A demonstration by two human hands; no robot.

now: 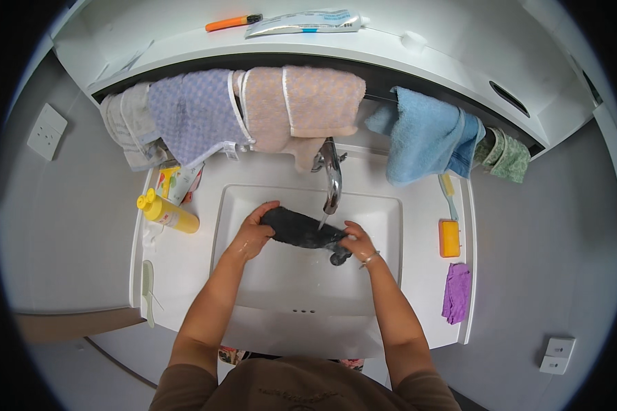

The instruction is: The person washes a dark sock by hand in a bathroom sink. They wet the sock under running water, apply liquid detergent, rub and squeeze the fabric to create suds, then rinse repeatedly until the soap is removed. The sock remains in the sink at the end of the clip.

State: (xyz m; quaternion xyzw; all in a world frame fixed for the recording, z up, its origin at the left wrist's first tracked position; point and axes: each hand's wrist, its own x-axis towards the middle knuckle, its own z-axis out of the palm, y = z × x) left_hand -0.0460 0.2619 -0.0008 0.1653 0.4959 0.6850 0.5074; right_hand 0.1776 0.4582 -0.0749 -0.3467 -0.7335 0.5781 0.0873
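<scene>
A long, wet, dark grey cloth (296, 228) is stretched between my hands over the white sink (308, 288); what kind of cloth it is I cannot tell. My left hand (253, 234) pinches its left end, thumb on the near side. At the other end my right hand (358, 241), with a bracelet at the wrist, grips the fabric, and a bunched dark bit dangles below. Water runs from the chrome faucet (332, 181) onto the cloth's middle right.
Yellow bottle (170, 212) and pale green comb (148, 288) lie left. Right: brush (449, 198), orange-yellow sponge (449, 238), purple cloth (456, 293). Several towels, including a blue one (425, 137), hang behind the faucet. A tube (305, 22) and orange-handled item (230, 24) occupy the shelf.
</scene>
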